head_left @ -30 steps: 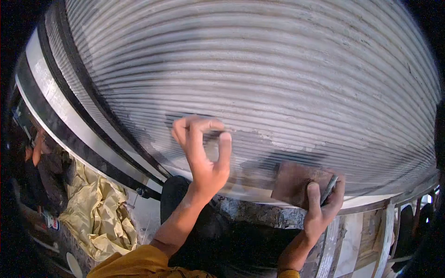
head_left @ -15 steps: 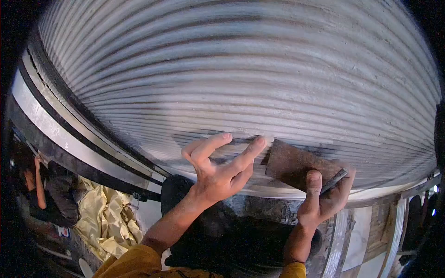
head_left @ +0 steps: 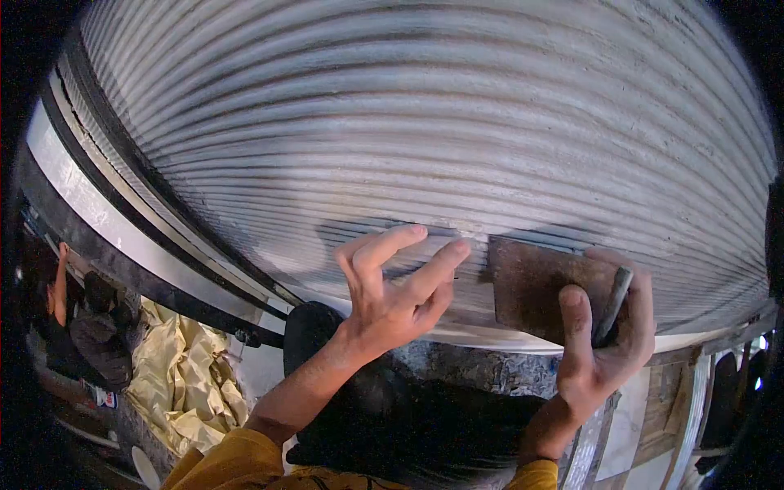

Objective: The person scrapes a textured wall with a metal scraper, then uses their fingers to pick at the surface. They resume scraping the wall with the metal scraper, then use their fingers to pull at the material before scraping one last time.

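Observation:
A ribbed whitish-grey panel (head_left: 425,122) curves across the upper view. My right hand (head_left: 600,359) grips a brown, flat putty scraper (head_left: 531,282) with a rounded bar along one end, thumb on its near face. The scraper's far edge lies close against the lower ribs; whether it touches cannot be told. Left of it, my left hand (head_left: 392,286) is empty, with its fingers bent and apart. Its index finger and thumb tips are at the ribs beside a pale smear of paste (head_left: 465,231).
At lower left lies crumpled gold sheeting (head_left: 192,376). Another person (head_left: 94,327) crouches beyond it, one arm raised. A black and white curved rim (head_left: 90,196) borders the panel's left side. Boards and a metal rail (head_left: 692,412) stand at lower right.
My right hand has moved right with the scraper, whose face now shows more squarely and level. My left hand has shifted slightly right, fingers still apart. The view has shifted a little.

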Action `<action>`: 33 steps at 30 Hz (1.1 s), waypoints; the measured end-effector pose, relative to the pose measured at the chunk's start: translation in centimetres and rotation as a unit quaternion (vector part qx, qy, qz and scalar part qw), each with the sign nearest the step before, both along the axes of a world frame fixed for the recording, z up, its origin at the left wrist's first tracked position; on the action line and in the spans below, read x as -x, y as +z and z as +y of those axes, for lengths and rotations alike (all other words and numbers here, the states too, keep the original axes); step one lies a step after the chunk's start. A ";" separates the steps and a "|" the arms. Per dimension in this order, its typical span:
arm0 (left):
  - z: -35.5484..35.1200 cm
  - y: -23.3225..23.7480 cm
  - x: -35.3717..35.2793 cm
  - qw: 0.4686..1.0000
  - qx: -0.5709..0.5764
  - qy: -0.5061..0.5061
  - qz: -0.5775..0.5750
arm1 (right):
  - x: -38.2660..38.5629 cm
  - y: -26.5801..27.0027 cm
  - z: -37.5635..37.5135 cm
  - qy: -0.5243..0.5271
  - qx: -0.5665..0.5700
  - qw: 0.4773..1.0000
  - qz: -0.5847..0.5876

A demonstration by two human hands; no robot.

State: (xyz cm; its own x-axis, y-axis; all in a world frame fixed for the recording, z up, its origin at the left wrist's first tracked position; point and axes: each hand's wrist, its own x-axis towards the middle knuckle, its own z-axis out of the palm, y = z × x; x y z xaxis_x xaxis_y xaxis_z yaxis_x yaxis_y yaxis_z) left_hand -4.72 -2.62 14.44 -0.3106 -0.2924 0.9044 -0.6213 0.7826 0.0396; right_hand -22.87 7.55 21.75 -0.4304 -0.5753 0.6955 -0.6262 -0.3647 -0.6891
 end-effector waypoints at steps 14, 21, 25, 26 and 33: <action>-0.7 -0.7 0.2 0.998 -0.020 -0.039 0.045 | -1.5 1.4 -1.2 0.047 -0.055 0.997 -0.017; -0.4 -0.2 -1.2 0.999 -0.019 -0.015 0.033 | -1.6 1.6 -0.9 0.053 -0.042 0.997 -0.041; -0.1 -0.4 -1.3 0.998 -0.021 -0.033 0.043 | -3.1 1.9 -1.1 0.027 -0.076 0.997 -0.020; -0.1 -0.4 -1.3 0.994 -0.012 -0.056 0.092 | -3.3 2.1 -1.0 0.037 -0.096 0.994 -0.027; 1.7 -0.3 -2.2 0.957 -0.158 -0.163 0.180 | -3.6 1.9 -0.6 0.014 -0.046 0.999 -0.013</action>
